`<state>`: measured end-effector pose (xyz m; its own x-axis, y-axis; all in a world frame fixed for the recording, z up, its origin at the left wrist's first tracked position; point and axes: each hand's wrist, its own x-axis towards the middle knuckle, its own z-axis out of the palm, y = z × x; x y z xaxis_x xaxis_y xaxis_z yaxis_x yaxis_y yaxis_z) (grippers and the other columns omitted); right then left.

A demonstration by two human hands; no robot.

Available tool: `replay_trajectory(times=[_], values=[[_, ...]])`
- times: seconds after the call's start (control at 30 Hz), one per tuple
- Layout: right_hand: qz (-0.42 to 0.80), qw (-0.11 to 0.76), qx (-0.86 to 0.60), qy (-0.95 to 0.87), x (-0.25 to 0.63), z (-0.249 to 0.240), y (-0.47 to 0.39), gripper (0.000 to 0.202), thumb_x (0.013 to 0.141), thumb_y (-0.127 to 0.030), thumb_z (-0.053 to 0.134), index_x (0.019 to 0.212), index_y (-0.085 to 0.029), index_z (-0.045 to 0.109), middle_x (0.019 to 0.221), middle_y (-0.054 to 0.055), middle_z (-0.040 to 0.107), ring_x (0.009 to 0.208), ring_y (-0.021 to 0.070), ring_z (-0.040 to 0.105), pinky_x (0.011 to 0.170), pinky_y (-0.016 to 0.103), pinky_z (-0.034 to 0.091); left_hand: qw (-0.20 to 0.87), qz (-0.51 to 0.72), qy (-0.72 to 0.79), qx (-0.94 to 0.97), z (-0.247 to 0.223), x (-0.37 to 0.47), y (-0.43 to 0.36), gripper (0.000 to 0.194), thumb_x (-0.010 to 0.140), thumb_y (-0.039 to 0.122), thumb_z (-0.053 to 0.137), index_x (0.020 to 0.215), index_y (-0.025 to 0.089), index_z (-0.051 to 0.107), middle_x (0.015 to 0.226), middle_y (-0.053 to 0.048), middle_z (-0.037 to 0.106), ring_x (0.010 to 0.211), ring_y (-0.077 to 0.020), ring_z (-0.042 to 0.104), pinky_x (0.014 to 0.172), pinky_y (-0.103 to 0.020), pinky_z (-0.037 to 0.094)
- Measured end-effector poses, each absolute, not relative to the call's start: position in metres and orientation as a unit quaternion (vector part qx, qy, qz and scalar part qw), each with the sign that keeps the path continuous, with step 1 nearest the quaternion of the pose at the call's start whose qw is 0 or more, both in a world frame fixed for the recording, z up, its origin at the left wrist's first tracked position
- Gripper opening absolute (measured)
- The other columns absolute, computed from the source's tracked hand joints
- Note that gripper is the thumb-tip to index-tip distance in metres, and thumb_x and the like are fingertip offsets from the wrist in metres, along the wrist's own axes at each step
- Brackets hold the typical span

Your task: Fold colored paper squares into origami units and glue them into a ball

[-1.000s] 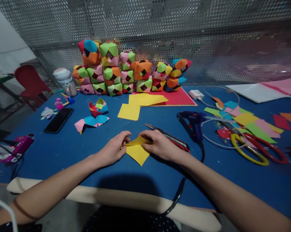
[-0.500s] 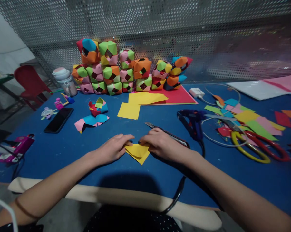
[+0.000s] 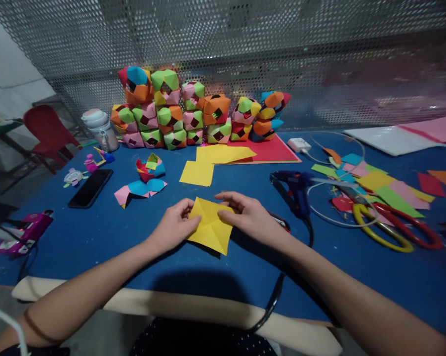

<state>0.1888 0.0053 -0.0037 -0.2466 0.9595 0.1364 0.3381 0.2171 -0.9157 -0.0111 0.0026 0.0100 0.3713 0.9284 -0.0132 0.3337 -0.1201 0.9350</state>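
Observation:
A yellow square of paper (image 3: pixel 211 232) with crossing crease lines is spread between my two hands, tilted slightly above the blue table. My left hand (image 3: pixel 176 222) pinches its left side, thumb on top and fingers behind. On the right side, my right hand (image 3: pixel 245 217) grips the same sheet, its thumb on the face and its index finger stretched past the upper edge. Partly hidden behind my right hand lies a cutter knife (image 3: pixel 281 221). Beyond the hands rest a flat yellow paper square (image 3: pixel 196 173) and a larger yellow sheet (image 3: pixel 223 154).
Several folded paper cubes (image 3: pixel 171 118) are stacked along the perforated metal panel. To the right lie a glue gun (image 3: pixel 297 190), scissors (image 3: pixel 382 230), a white cable (image 3: pixel 319 217) and coloured paper pieces (image 3: pixel 396 190). A phone (image 3: pixel 90 188) and folded paper units (image 3: pixel 141 188) sit left.
The yellow paper, folded into a triangle on the table before, is now opened out into a creased square and lifted. Both hands have shifted to hold its sides.

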Motion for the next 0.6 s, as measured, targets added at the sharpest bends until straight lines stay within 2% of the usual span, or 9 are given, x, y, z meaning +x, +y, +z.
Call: replay_trajectory(times=[0.17,0.3,0.37,0.5,0.6], values=[[0.391,0.408,-0.493,-0.661,0.182,-0.003,0.001,0.031,0.074,-0.025,0.058,0.104,-0.017,0.059,0.096,0.005,0.064,0.084,0.017,0.059,0.071,0.028,0.047,0.579,0.365,0.465,0.561,0.014,-0.003,-0.002,0.019,0.072,0.019,0.06,0.089,0.016,0.051,0.088,-0.003,0.065,0.079,-0.0143,0.063,0.069,-0.025,0.05],[0.354,0.443,-0.483,-0.667,0.177,-0.004,-0.003,0.029,0.074,-0.025,0.058,0.103,-0.018,0.059,0.099,0.006,0.063,0.089,0.0179,0.058,0.075,0.029,0.046,0.6,0.38,0.453,0.538,0.015,0.0,-0.005,0.019,0.072,0.015,0.06,0.088,0.016,0.051,0.085,-0.002,0.065,0.077,-0.0147,0.064,0.069,-0.026,0.051],[0.368,0.455,-0.484,-0.651,0.175,-0.005,-0.004,0.032,0.074,-0.027,0.058,0.105,-0.018,0.058,0.096,0.005,0.063,0.086,0.0174,0.059,0.072,0.028,0.047,0.588,0.392,0.457,0.54,0.014,-0.001,-0.005,0.018,0.072,0.014,0.058,0.089,0.016,0.052,0.085,-0.002,0.065,0.077,-0.0145,0.063,0.069,-0.026,0.051],[0.379,0.446,-0.511,-0.63,0.174,-0.005,-0.004,0.032,0.074,-0.029,0.059,0.104,-0.019,0.058,0.09,0.003,0.062,0.067,0.0135,0.055,0.059,0.026,0.044,0.576,0.408,0.46,0.539,0.01,-0.002,-0.005,0.019,0.075,0.015,0.055,0.094,0.017,0.054,0.093,-0.003,0.065,0.08,-0.0149,0.063,0.07,-0.026,0.05],[0.383,0.448,-0.51,-0.627,0.171,-0.003,-0.006,0.029,0.074,-0.029,0.058,0.102,-0.018,0.059,0.09,0.004,0.06,0.063,0.0121,0.051,0.057,0.026,0.043,0.569,0.416,0.468,0.533,0.009,-0.002,-0.004,0.02,0.075,0.016,0.053,0.095,0.016,0.054,0.095,-0.004,0.065,0.08,-0.0152,0.062,0.069,-0.025,0.05]])
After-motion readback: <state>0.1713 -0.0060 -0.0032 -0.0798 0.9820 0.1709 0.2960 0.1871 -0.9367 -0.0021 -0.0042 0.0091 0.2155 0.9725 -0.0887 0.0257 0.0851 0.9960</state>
